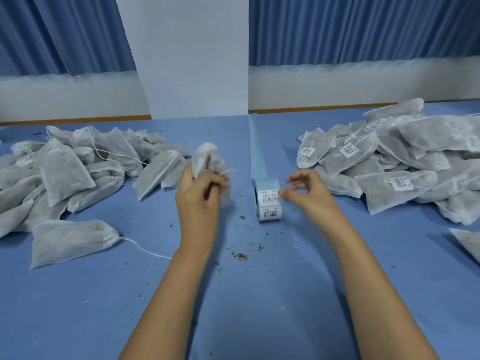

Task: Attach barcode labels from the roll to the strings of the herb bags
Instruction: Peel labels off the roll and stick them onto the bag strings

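The left hand (202,188) is closed round a herb bag (205,157), holding it up off the desk (259,294) by its gathered neck; its string (230,172) sticks out to the right as a blur. The right hand (306,193) has thumb and forefinger curled to a narrow ring at the right edge of the top label (268,197) on the label roll (268,203). Motion blur hides whether they already pinch the label.

The roll stands on the desk between the hands, and its blue backing strip (255,152) trails away behind it.

The label looks thin, light and sticky-backed, best lifted by a corner and kept off the fingertips. The bag is soft, light non-woven cloth that sheds herb crumbs (240,255), so it is better held at the neck, leaving the limp string free.

Unlabelled bags (78,162) are heaped to the left and labelled bags (389,157) to the right.
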Motion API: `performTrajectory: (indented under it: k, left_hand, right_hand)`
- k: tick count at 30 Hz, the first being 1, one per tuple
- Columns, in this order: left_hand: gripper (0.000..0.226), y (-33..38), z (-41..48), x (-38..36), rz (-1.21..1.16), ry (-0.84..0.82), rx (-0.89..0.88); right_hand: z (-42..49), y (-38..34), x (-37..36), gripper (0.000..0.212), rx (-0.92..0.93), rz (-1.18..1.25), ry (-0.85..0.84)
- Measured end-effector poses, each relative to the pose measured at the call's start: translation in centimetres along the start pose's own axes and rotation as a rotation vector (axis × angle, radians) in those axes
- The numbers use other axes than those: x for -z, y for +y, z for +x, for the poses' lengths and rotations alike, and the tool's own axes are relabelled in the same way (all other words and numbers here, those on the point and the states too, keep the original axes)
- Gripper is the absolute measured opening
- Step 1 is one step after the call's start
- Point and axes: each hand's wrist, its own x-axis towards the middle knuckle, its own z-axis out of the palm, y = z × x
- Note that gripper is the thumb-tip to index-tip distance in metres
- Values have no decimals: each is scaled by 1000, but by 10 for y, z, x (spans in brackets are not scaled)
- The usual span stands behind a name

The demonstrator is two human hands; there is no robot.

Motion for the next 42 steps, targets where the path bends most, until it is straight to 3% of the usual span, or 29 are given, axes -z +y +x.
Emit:
performTrajectory:
  k: [2, 5, 8, 11, 17, 23, 27, 31, 35, 38, 40, 42]
  left_hand:
    - [21, 3, 1, -16, 104, -114, -134]
    - [28, 0, 0, -35, 182, -455, -298]
    - [32, -10, -1, -35, 166, -619, -346]
    - [45, -16, 0, -29, 150, -686, -269]
    - [20, -16, 2, -29, 132, -567, -206]
    - [38, -20, 3, -24, 84, -632, -197]
    - [28, -20, 2, -26, 79, -558, -183]
    - [16, -24, 4, -23, 76, -510, -176]
    - [13, -21, 3, -19, -93, -440, 81]
    - [28, -14, 6, -16, -240, -193, 292]
    - [26, -9, 9, -11, -350, -51, 361]
    - [24, -5, 10, -6, -415, -19, 374]
  right_hand:
    - [4, 7, 2, 48, -157, 10, -159]
    - [3, 14, -6, 48, -195, 88, -216]
    - [5, 16, -6, 40, -201, 124, -161]
    - [4, 15, -7, 35, -175, 163, -147]
    - [3, 16, -11, 32, -136, 147, -141]
    - [3, 18, -12, 26, -121, 121, -81]
    - [3, 18, -15, 27, -112, 93, -66]
    - [1, 14, -13, 37, -124, 143, -156]
    - [1, 15, -14, 38, -112, 134, -199]
    - [2, 15, -11, 32, -121, 78, -183]
    - [4, 17, -10, 23, -146, 91, -104]
    - [9, 18, -12, 19, -184, 95, 31]
